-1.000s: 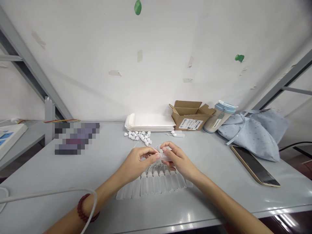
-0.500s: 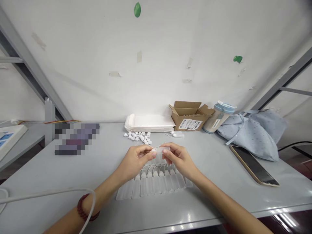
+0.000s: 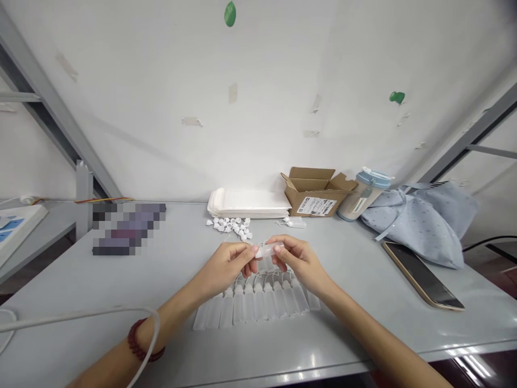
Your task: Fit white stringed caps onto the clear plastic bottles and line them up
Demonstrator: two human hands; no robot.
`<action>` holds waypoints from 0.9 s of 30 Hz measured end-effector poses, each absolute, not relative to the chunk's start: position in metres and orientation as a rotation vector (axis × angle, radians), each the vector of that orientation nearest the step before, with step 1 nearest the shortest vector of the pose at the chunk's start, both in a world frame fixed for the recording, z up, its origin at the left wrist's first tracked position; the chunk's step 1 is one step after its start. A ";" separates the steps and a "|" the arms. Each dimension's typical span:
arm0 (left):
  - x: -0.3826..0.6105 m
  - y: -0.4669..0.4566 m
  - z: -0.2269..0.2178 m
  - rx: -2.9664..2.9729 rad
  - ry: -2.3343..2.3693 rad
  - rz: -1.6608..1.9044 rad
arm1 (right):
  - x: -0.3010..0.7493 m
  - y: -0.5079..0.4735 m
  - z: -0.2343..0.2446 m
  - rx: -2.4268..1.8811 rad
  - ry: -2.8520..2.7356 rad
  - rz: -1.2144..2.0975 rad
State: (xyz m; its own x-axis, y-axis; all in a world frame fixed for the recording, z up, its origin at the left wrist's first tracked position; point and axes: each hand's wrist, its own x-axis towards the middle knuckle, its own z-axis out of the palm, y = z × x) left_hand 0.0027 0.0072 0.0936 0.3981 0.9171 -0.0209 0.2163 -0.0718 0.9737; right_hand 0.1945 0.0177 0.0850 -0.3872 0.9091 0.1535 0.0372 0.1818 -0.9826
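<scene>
My left hand (image 3: 228, 265) and my right hand (image 3: 298, 260) meet above the grey table (image 3: 161, 291), both pinched on one small clear plastic bottle (image 3: 267, 250) held sideways between them. The left fingertips grip its capped end, the right fingers wrap its body. Directly below the hands lies a row of several similar clear bottles (image 3: 258, 300) side by side with thin white tethers. A scatter of small white caps (image 3: 231, 225) lies farther back on the table.
A stack of white bags (image 3: 248, 203), an open cardboard box (image 3: 315, 191), a lidded cup (image 3: 363, 194), a blue cloth bag (image 3: 424, 221) and a phone (image 3: 422, 274) sit at the back and right. A white cable (image 3: 81, 315) crosses my left forearm.
Both hands have lifted the small bottle slightly and turned it more sideways; the right fingers shifted along its body. Nothing else on the table moved.
</scene>
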 end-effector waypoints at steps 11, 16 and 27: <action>0.007 0.000 0.093 1.630 1.104 0.918 | 0.195 0.017 0.084 -0.902 -1.595 1.355; 0.010 -0.002 0.093 1.828 1.215 0.994 | 0.195 0.018 0.083 -0.895 -1.578 1.363; 0.006 0.004 0.094 1.532 0.987 0.755 | 0.195 0.017 0.085 -0.876 -1.574 1.357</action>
